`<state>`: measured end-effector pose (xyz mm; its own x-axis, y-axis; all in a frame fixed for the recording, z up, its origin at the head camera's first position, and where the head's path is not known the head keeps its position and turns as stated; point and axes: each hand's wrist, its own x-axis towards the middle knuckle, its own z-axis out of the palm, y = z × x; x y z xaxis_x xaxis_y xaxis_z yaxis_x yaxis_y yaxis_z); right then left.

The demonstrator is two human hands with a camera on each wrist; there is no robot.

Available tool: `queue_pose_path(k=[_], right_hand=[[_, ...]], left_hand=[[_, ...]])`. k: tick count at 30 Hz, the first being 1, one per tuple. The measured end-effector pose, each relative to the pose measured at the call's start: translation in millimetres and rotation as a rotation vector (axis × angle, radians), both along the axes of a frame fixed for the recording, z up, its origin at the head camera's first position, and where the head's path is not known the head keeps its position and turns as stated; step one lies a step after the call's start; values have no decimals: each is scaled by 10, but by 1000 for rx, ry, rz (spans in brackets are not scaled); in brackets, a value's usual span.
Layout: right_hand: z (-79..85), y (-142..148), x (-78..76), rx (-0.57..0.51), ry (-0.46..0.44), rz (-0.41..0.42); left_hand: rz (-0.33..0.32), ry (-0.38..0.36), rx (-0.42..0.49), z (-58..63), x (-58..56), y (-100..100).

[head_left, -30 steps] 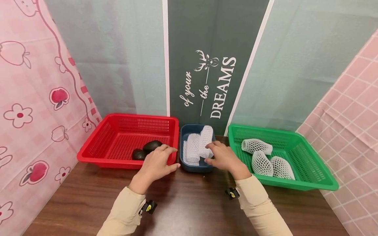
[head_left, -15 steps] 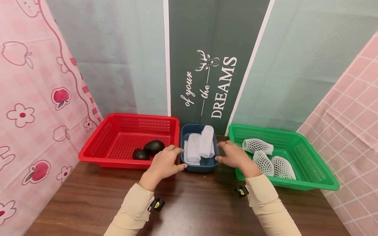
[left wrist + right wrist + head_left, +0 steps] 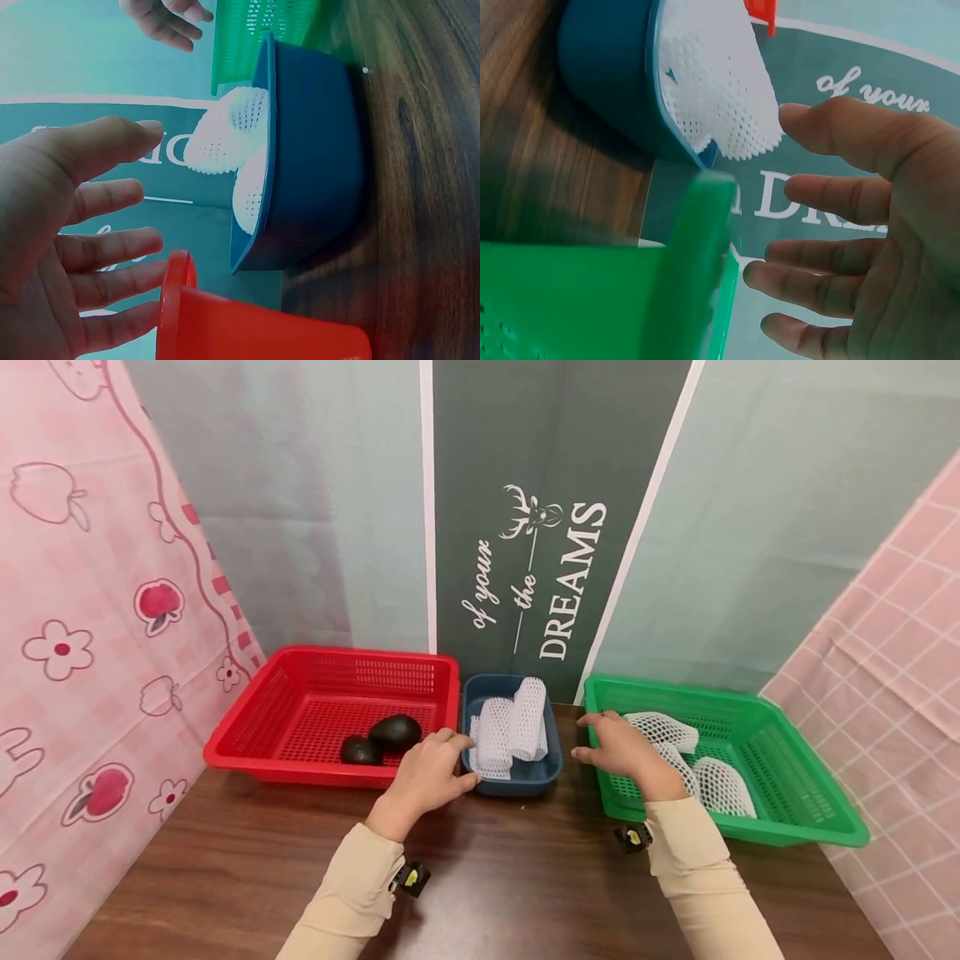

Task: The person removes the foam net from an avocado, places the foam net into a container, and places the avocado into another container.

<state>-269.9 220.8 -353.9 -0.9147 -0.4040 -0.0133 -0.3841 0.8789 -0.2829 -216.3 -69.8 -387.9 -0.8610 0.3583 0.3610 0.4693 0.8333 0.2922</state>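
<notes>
My left hand hovers between the red basket and the small blue bin, fingers extended and holding nothing. In the left wrist view its fingers spread apart near the red rim. My right hand is over the left edge of the green basket, with nothing in its fingers. White foam net sleeves lie in the blue bin, one leaning on its back edge. Two dark avocados sit in the red basket. Several net-covered fruits rest in the green basket, partly hidden by my right hand.
All three containers stand in a row at the back of the brown wooden table. Behind them hangs a green cloth with lettering. Pink cloths flank the left and right sides.
My right hand has let go of a foam net sleeve in the blue bin and moved right to the green basket. My left hand has shifted slightly right, toward the bin.
</notes>
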Motion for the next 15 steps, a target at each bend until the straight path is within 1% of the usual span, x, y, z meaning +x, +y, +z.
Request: queue_pose_path(k=[5,10,15], right_hand=[[22,88,-35,9,1,-5],[54,163,-75,6,-8,-3],[79,242,-114,-7,-14,-4]], left_hand=[[-16,0,9,-1,16,38],[-59,36,17,-33,11,74],[-81,56,8,-43,17,110]])
